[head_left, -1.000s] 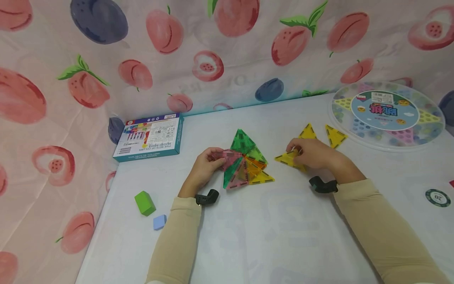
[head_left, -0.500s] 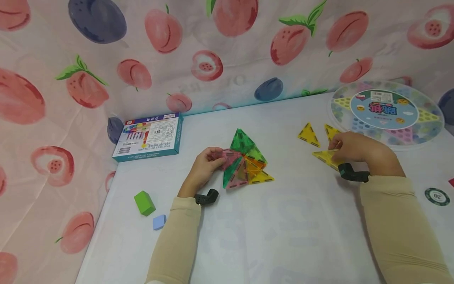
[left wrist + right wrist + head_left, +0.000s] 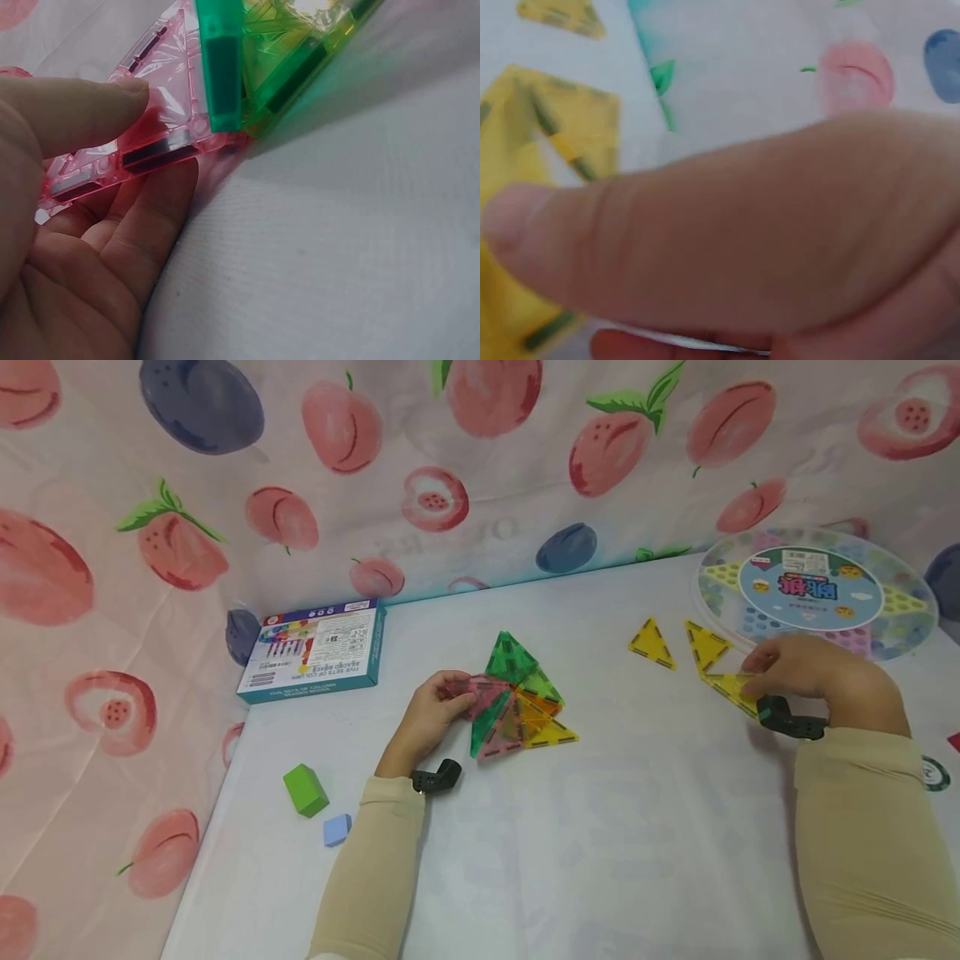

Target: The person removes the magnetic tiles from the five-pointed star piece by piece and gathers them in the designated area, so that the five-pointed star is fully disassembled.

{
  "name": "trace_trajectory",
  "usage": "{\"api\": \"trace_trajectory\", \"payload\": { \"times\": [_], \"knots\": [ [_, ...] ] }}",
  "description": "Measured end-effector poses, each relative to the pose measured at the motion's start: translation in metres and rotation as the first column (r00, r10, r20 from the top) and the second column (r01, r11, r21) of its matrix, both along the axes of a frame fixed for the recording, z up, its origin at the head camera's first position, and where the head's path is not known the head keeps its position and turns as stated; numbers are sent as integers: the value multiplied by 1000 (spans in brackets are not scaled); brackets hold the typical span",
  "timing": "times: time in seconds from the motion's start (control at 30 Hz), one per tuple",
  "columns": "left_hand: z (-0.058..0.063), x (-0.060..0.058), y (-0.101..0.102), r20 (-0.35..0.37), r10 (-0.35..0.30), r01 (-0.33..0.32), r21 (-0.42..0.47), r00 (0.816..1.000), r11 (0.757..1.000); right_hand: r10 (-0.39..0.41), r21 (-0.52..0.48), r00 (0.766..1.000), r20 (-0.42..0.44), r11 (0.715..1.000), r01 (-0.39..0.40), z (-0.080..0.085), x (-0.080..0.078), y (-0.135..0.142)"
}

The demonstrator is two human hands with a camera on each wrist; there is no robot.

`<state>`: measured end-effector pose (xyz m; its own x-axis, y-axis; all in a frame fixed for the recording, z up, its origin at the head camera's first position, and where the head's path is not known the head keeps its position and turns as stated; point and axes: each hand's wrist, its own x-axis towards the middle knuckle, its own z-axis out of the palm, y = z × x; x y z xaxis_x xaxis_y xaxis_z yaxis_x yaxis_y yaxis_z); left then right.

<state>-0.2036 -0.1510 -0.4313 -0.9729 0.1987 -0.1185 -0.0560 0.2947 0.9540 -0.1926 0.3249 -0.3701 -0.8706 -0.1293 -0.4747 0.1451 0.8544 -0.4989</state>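
Note:
My left hand [image 3: 427,718] pinches a pink translucent triangular magnetic tile [image 3: 169,101] between thumb and fingers. That tile belongs to a joined cluster with green tiles [image 3: 513,658], orange and yellow [image 3: 551,733] ones, mid-table. At the right, my right hand [image 3: 832,681] holds a yellow triangular magnetic tile [image 3: 726,688] by its near end, the thumb over its face in the right wrist view. One corner of it meets a second yellow tile [image 3: 707,647] in the head view. A third yellow tile [image 3: 651,644] lies apart to the left of these.
Behind the right hand lies a round Chinese checkers set [image 3: 813,589]. A flat teal box [image 3: 311,652] lies at the back left. Near the left forearm are a green block [image 3: 305,790] and a small blue block [image 3: 337,830]. A round chip [image 3: 935,774] is partly hidden by the right sleeve.
My right hand has carried its yellow tile rightward, away from the cluster, to the second yellow tile. My left hand keeps its grip on the pink tile and stays in place.

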Motion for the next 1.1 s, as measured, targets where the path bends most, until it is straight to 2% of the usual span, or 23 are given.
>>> {"api": "trace_trajectory", "payload": {
  "times": [0.1, 0.23, 0.37, 0.53, 0.73, 0.9, 1.03, 1.1],
  "knots": [
    [0, 0, 0, 1, -1, 1, 1, 1000, 1000, -15, -1, 999, -52, 1000, 15, 11, 3, -5],
    [0, 1, 0, 2, 1, -1, -7, 1000, 1000, 15, -24, 987, -162, 1000, -19, 27, 5, -25],
    [0, 1, -1, 7, 9, -8, -13, 1000, 1000, 48, -74, 976, -213, 995, -65, 26, -2, -55],
    [-1, 1, -2, 11, 2, -2, -13, 1000, 1000, 63, -54, 975, -212, 996, -76, 7, -13, -81],
    [1, 1, 0, -14, 0, -1, -35, 1000, 999, 112, -6, 967, -229, 993, -117, -14, -22, -90],
    [2, 1, 1, -18, 3, -4, -37, 1000, 999, 136, 56, 962, -235, 990, -126, -11, -21, -87],
    [2, 1, 1, -11, 8, -9, -49, 1000, 999, 62, 96, 976, -209, 995, -42, -4, -19, -77],
    [2, 1, 0, -8, 10, -10, -55, 1000, 998, 20, 101, 986, -164, 995, -3, -3, -17, -72]
  ]
}}
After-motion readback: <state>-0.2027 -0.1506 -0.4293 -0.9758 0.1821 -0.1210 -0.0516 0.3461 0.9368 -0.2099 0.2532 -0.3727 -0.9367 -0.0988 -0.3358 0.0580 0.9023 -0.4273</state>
